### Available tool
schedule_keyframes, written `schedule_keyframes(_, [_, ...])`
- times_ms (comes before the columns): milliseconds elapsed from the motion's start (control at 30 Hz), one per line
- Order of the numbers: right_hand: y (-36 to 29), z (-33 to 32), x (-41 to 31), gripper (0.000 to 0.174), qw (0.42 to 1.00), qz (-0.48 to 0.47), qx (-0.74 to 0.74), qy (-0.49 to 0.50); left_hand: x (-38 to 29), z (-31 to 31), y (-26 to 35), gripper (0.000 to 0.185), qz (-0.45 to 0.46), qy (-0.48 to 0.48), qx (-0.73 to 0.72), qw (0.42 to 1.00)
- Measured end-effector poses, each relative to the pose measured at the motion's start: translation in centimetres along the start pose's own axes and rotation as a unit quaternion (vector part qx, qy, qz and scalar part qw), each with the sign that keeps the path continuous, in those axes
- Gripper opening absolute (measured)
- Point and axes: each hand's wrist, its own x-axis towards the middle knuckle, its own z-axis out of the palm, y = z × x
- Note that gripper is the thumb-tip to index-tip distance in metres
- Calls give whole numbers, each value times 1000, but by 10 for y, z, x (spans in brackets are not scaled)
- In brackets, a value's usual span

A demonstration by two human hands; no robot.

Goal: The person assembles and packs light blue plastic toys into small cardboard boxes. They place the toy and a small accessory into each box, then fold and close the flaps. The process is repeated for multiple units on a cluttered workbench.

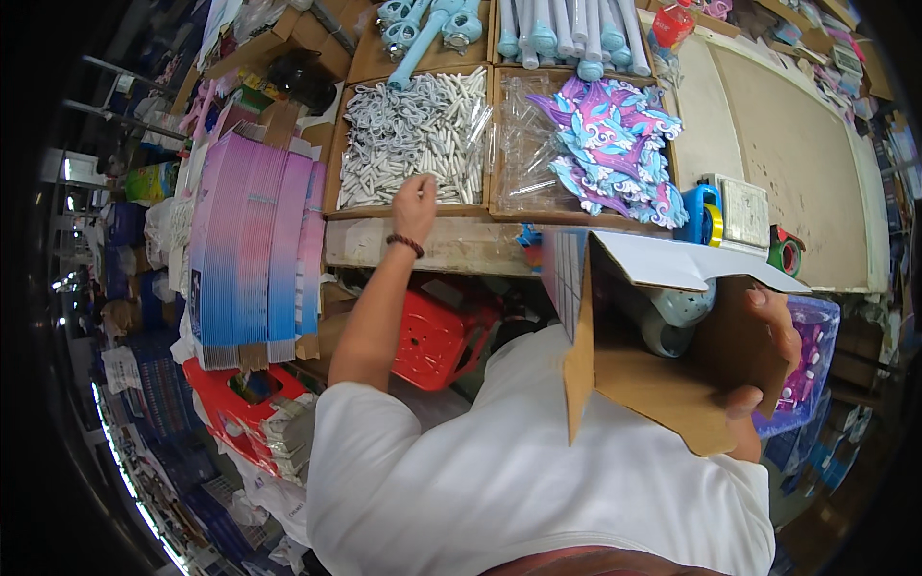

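My left hand (415, 205), with a beaded bracelet at the wrist, is over the near edge of a cardboard tray (333, 173). Its fingers are drawn together; whether anything is between them is hidden. Small white rod-like pieces (439, 155) and coiled pale cords (392, 111) fill this tray. On the right, my right hand (774, 335) grips the side wall of an open cardboard box (663, 389), tilted towards me in front of my chest. Inside the box lies a pale blue, dotted round part (684, 306) beside a clear rounded part (663, 335).
Another tray (529, 214) holds clear plastic pieces (529, 144) and purple-and-blue wing-like shapes (612, 144). Behind are white-and-blue wands (569, 32). Flattened printed boxes (241, 245) stand at left. A tape dispenser (700, 212) sits at right; a red stool (436, 335) is below the table.
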Motion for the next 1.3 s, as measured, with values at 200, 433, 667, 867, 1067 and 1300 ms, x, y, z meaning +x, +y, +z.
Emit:
schedule_keyframes(200, [3, -2, 5, 56, 998, 31, 45, 12, 73, 19, -50, 29, -108, -79, 208, 969])
schedule_keyframes(433, [4, 0, 1, 56, 994, 63, 51, 73, 115, 45, -41, 48, -10, -168, 405, 899])
schedule_keyframes(667, [6, 6, -2, 55, 992, 62, 55, 91, 143, 24, -51, 25, 59, -97, 248, 962])
schedule_keyframes(867, [8, 12, 7, 55, 992, 66, 48, 93, 149, 38, -63, 49, -77, -75, 224, 969])
schedule_keyframes(1067, [6, 10, 3, 54, 993, 67, 30, 95, 151, 49, -63, 36, -202, -107, 232, 945])
schedule_keyframes(1300, [15, 15, 8, 57, 993, 57, 26, 102, 147, -4, -42, 47, -102, -3, 186, 977])
